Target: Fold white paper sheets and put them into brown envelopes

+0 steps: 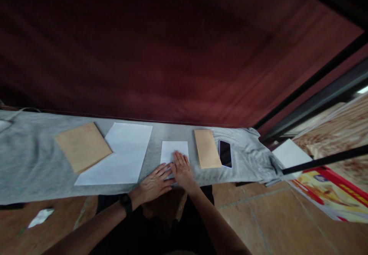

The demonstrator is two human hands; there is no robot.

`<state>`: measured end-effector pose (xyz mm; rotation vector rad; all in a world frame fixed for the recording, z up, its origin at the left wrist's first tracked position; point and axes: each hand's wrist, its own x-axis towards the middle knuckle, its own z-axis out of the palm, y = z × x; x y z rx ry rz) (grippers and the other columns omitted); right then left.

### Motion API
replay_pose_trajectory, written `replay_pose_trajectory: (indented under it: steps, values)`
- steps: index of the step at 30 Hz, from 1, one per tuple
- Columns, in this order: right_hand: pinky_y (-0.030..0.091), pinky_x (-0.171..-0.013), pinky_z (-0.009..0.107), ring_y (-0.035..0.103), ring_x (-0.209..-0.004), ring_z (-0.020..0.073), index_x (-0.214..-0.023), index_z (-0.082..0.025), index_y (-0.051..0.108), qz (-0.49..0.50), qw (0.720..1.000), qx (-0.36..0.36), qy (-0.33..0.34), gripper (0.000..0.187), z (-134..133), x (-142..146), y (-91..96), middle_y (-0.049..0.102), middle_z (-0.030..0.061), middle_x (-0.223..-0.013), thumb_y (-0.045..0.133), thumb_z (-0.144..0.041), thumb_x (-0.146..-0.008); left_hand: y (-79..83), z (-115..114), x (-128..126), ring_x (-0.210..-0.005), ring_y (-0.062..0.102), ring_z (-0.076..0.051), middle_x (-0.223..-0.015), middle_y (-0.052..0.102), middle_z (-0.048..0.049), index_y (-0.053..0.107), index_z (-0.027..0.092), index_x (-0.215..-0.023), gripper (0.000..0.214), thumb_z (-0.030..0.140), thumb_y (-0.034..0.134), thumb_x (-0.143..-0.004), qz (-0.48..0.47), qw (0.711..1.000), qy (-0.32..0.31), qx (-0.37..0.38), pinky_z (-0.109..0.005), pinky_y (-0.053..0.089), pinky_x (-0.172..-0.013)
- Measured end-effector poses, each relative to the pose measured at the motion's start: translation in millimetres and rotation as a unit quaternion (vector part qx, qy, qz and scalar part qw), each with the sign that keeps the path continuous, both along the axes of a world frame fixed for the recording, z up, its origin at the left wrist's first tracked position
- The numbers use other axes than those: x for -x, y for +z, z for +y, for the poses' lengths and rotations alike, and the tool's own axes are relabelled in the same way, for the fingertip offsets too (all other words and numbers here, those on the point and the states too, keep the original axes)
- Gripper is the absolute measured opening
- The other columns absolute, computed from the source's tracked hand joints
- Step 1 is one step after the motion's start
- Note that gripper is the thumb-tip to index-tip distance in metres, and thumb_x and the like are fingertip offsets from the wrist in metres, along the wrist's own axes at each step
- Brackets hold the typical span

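A small white sheet of paper [169, 149], which looks folded, lies in front of me on the grey cloth. My right hand [183, 171] rests flat on it with the fingers stretched forward. Beside it, my left hand [157, 182] is spread out, its fingertips on the paper's lower left part and touching the right hand. Both hands are open and grip nothing. The lower part of the paper is hidden under them. A dark watch [125, 204] is on my left wrist.
Large white paper [126, 159] lies to the left, partly under brown envelopes [83, 146]. Right of my hands are another brown envelope stack [207, 148] and a phone [225, 154]. A dark red curtain [172, 63] hangs behind the cloth-covered table [31, 155]; a colourful box [330, 193] stands at right.
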<state>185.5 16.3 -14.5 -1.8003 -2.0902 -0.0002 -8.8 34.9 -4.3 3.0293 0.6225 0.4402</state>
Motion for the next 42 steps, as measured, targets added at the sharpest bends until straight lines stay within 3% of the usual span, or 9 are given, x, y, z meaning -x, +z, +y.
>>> replay_pose_trajectory:
  steps: [4,12,20,25,32,36,42]
  values:
    - [0.027,-0.122,0.042,0.038,-0.146,0.0217,-0.153,-0.015,0.038,0.013,1.0,0.001,-0.023,0.051,-21,5,-1.6,0.042,0.0094,-0.157,0.034,-0.036,-0.107,1.9,0,0,-0.142,0.042,-0.02,-0.147,0.056,-0.0008,0.064,0.038,-0.129,0.036,0.05,0.054,-0.096,-0.005,1.0,-0.002,0.013,-0.045,0.016,-0.124]
    - [0.028,-0.12,0.043,0.038,-0.146,0.0241,-0.155,-0.014,0.035,-0.021,0.999,-0.014,-0.031,0.055,-41,-17,2.7,0.04,0.0111,-0.158,0.042,-0.036,-0.105,20.8,-6,3,-0.146,0.039,-0.021,-0.161,0.038,-0.0042,0.041,0.037,-0.151,0.053,0.043,0.051,-0.099,-0.011,1.0,0.002,-0.01,-0.04,0.024,-0.122]
    - [0.032,-0.118,0.046,0.041,-0.143,0.0267,-0.154,-0.012,0.036,-0.02,0.998,-0.04,-0.045,0.055,-63,-35,1.0,0.044,0.0114,-0.156,0.041,-0.035,-0.104,2.2,-19,32,-0.145,0.041,-0.024,-0.159,0.041,-0.0103,0.032,0.022,-0.156,0.063,0.046,0.045,-0.1,-0.038,0.997,0.073,0.002,-0.043,0.034,-0.119]
    - [0.034,-0.117,0.046,0.041,-0.143,0.0278,-0.152,-0.01,0.039,-0.025,0.998,-0.044,-0.046,0.054,-73,-43,-1.4,0.047,0.0136,-0.153,0.04,-0.033,-0.104,-6.2,-21,42,-0.143,0.044,-0.026,-0.156,0.045,-0.0121,0.04,0.019,-0.152,0.06,0.047,0.045,-0.099,-0.037,0.994,0.101,-0.008,-0.044,0.038,-0.116]
    - [0.03,-0.119,0.051,0.037,-0.145,0.0285,-0.155,-0.011,0.034,-0.024,0.999,-0.038,-0.023,0.058,-83,-41,2.7,0.042,0.0145,-0.157,0.043,-0.035,-0.103,-11.4,-25,24,-0.135,0.053,-0.029,-0.148,0.054,-0.0163,0.053,0.015,-0.142,0.052,0.043,0.043,-0.099,-0.041,0.989,0.14,-0.022,-0.045,0.044,-0.111]
    - [0.023,-0.122,0.055,0.038,-0.144,0.0301,-0.156,-0.014,0.032,-0.016,1.0,-0.009,0.012,0.066,-87,-37,8.2,0.039,0.014,-0.158,0.05,-0.042,-0.099,-4.2,-25,18,-0.133,0.055,-0.028,-0.144,0.058,-0.0132,0.058,0.02,-0.139,0.047,0.04,0.043,-0.099,-0.044,0.987,0.152,0.003,-0.045,0.043,-0.111]
    - [0.025,-0.12,0.056,0.041,-0.143,0.0315,-0.153,-0.018,0.04,0.012,1.0,0.023,0.008,0.065,-85,-35,15.9,0.042,0.0132,-0.157,0.06,-0.04,-0.094,12.2,-17,16,-0.128,0.059,-0.025,-0.137,0.064,-0.0099,0.064,0.02,-0.13,0.041,0.025,0.045,-0.095,-0.021,0.987,0.151,0.058,-0.043,0.047,-0.107]
